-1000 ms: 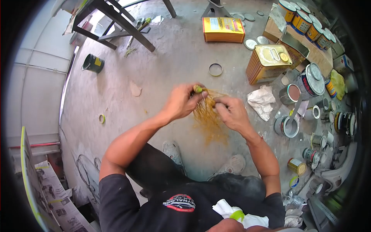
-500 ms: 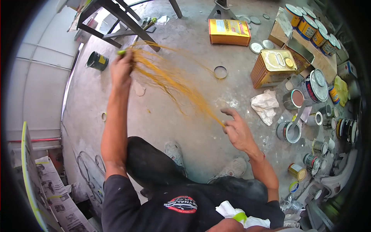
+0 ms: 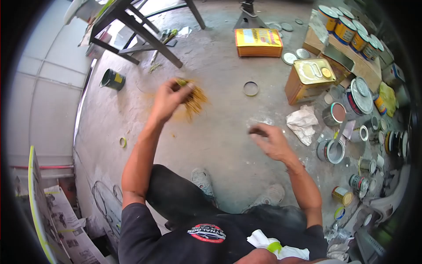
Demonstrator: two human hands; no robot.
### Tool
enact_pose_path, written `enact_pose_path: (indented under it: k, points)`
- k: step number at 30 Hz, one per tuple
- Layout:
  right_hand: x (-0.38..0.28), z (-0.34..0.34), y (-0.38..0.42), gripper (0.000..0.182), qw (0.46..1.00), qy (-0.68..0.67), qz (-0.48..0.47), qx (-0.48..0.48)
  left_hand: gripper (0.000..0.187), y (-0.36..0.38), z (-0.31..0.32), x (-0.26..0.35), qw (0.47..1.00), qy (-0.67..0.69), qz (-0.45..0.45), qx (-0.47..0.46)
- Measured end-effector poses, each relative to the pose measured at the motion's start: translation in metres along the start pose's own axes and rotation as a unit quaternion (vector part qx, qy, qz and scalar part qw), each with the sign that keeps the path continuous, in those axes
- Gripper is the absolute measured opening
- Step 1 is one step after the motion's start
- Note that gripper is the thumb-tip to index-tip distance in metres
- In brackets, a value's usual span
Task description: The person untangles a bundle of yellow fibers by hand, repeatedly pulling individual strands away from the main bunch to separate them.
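Note:
My left hand [image 3: 169, 99] is closed on a bundle of yellow-orange strands [image 3: 194, 100] with a green piece at its top, above the concrete floor [image 3: 211, 141]. The strands hang in a short, blurred fan beside the fingers. To the right, my right hand [image 3: 269, 140] is raised over the floor, its fingers curled with a gap between them and the thumb. It is apart from the strands, and nothing shows in it. Beyond the hands, a metal ring [image 3: 251, 89] lies on the floor.
A dark metal stand [image 3: 149, 37] is at the upper left, near a dark green can [image 3: 113, 79]. Thinner tins [image 3: 310, 79], a crumpled cloth [image 3: 302, 124] and several paint cans [image 3: 331, 150] crowd the right. A taped panel [image 3: 40, 207] stands at the lower left.
The long strands no longer stretch toward my right hand and now bunch near my left hand. My left hand has moved right and down; the right hand has moved slightly and let go of the strand ends.

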State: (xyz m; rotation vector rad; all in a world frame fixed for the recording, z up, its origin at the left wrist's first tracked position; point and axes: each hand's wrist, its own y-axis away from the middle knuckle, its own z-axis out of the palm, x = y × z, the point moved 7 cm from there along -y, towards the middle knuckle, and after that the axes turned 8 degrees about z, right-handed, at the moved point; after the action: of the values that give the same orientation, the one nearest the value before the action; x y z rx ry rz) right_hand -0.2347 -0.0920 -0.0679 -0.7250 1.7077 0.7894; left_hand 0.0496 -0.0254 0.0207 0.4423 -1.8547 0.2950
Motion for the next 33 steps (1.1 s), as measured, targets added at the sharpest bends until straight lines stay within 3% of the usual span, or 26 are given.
enact_pose_path:
  k: [1, 3, 7, 10, 13, 15, 16, 18, 21, 23, 24, 28, 31, 33]
  points:
    - [-0.019, 0.010, -0.003, 0.026, 0.999, -0.028, -0.031, -0.021, 0.021, 0.005, 0.030, 0.007, 0.998, 0.008, 0.010, -0.064]
    - [-0.055, 0.016, -0.007, 0.030, 0.995, 0.010, -0.098, 0.031, 0.021, 0.021, 0.069, 0.018, 0.994, 0.035, 0.012, -0.107]
    - [-0.044, 0.024, -0.017, 0.032, 0.993, -0.080, -0.086, 0.020, 0.022, 0.037, 0.099, 0.029, 0.988, 0.039, 0.021, -0.149]
    - [-0.029, 0.019, -0.016, 0.030, 0.991, -0.137, -0.010, 0.009, 0.020, 0.040, 0.113, 0.020, 0.982, 0.073, -0.013, -0.174]
    - [-0.028, 0.008, -0.015, 0.023, 0.997, -0.050, 0.013, 0.056, 0.019, 0.033, 0.112, 0.008, 0.988, 0.014, -0.036, -0.147]
    - [-0.050, -0.003, -0.015, 0.021, 0.972, 0.137, -0.119, 0.147, 0.020, 0.027, 0.109, 0.000, 0.988, -0.028, -0.048, -0.143]
    - [-0.054, -0.008, -0.015, 0.021, 0.972, 0.138, -0.120, 0.146, 0.019, 0.025, 0.107, -0.004, 0.989, -0.045, -0.048, -0.130]
    - [-0.041, -0.003, -0.016, 0.022, 0.988, 0.148, -0.004, 0.033, 0.017, 0.007, 0.080, -0.008, 0.998, -0.050, -0.033, -0.005]
    - [-0.032, -0.006, 0.005, 0.024, 0.998, 0.055, 0.001, 0.006, 0.018, -0.029, -0.012, 0.007, 0.978, -0.001, 0.088, 0.190]
    - [-0.014, -0.001, 0.025, 0.024, 0.997, 0.018, 0.062, -0.050, 0.022, -0.034, -0.087, -0.009, 0.943, 0.013, 0.126, 0.309]
    - [-0.001, -0.003, 0.035, 0.024, 0.995, -0.011, 0.094, -0.042, 0.022, -0.028, -0.121, -0.017, 0.922, -0.077, 0.094, 0.368]
    - [0.061, -0.009, 0.051, 0.024, 0.976, -0.108, 0.185, -0.030, 0.021, -0.012, -0.185, -0.060, 0.891, -0.077, 0.068, 0.443]
    - [0.092, -0.044, 0.052, 0.027, 0.973, -0.017, 0.221, 0.067, 0.021, 0.000, -0.216, -0.059, 0.849, -0.078, 0.092, 0.514]
    - [0.112, -0.083, 0.059, 0.027, 0.965, 0.042, 0.226, 0.126, 0.025, 0.026, -0.241, -0.035, 0.762, -0.181, 0.132, 0.608]
